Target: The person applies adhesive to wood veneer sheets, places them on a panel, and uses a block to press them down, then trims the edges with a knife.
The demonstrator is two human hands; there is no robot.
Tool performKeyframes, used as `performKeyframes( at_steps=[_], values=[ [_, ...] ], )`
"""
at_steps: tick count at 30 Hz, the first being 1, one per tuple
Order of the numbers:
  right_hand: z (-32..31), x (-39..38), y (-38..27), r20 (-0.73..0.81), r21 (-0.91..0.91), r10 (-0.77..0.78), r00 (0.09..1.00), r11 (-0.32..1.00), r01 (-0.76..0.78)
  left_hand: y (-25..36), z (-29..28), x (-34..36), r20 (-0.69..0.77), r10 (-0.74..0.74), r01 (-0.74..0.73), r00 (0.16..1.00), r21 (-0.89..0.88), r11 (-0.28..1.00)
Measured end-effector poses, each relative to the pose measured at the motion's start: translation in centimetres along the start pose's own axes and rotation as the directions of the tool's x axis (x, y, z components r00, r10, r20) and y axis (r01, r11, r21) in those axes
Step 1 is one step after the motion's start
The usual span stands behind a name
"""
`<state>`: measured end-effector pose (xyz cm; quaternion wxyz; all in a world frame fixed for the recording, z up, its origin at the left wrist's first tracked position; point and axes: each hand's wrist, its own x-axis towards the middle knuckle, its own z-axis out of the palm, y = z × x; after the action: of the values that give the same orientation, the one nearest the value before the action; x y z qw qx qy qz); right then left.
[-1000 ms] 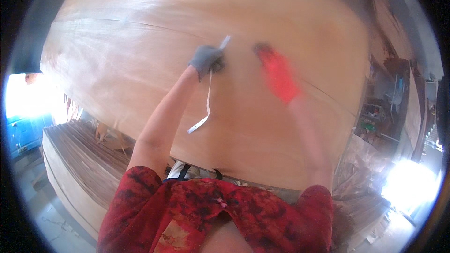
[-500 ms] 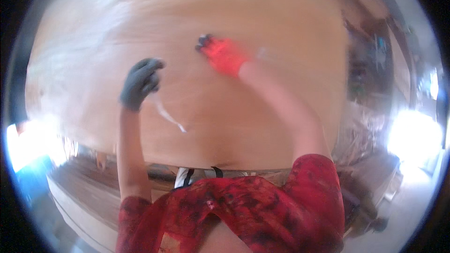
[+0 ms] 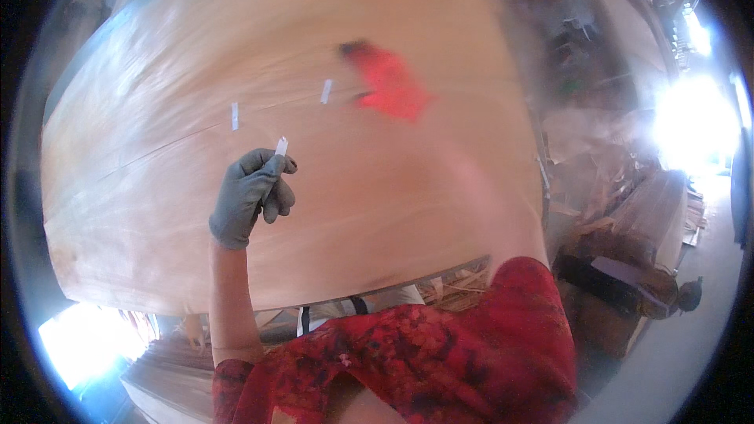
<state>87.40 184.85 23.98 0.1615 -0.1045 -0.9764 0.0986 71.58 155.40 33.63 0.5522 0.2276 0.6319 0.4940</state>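
My left hand (image 3: pixel 253 198), in a grey glove, pinches a short strip of white tape (image 3: pixel 281 146) between thumb and finger, its end standing up above the fingertips. Beneath that hand lies a broad, light-brown wooden sheet (image 3: pixel 330 212). A thin seam runs across the sheet, and two short pieces of pale tape lie over it, a left piece (image 3: pixel 234 116) and a right piece (image 3: pixel 326 92). My right hand (image 3: pixel 390 85), gloved in red with dark fingertips, is over the sheet just right of the right piece. Motion smears its fingers, so their hold cannot be made out.
Stacked boards (image 3: pixel 169 381) stand at the lower left, below the sheet's near edge. Beyond its right edge are brown sheet-like scraps (image 3: pixel 597 149) and a dark long object (image 3: pixel 605 283) on a pile. Bright light glares at both sides.
The view has turned, shifting the sheet. The white strip that dangled below my left hand now shows as a short end above its fingers. The seam and two tape pieces now show clearly.
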Motion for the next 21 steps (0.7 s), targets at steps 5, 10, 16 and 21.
performKeyframes(
  at_steps=[5,10,16,21],
  values=[
    [-5.4,-12.4,14.9,0.185,-0.135,0.42,0.889,0.906,-0.4,-3.4,6.3,5.5,-0.01,-0.003,0.003,1.0,-0.038,0.999],
    [0.3,-10.1,5.3,0.238,0.065,0.459,0.856,0.872,-0.485,-4.2,2.2,4.4,-0.037,-0.072,0.072,0.997,0.0,0.997],
    [4.3,-11.4,7.1,0.213,0.075,0.411,0.887,0.898,-0.434,-6.1,8.2,12.2,0.026,-0.084,0.085,0.996,-0.065,0.994],
    [5.0,-12.3,9.9,0.211,0.148,0.422,0.882,0.878,-0.456,-7.0,13.5,21.1,0.125,0.02,0.0,0.992,-0.157,0.988]
  ],
)
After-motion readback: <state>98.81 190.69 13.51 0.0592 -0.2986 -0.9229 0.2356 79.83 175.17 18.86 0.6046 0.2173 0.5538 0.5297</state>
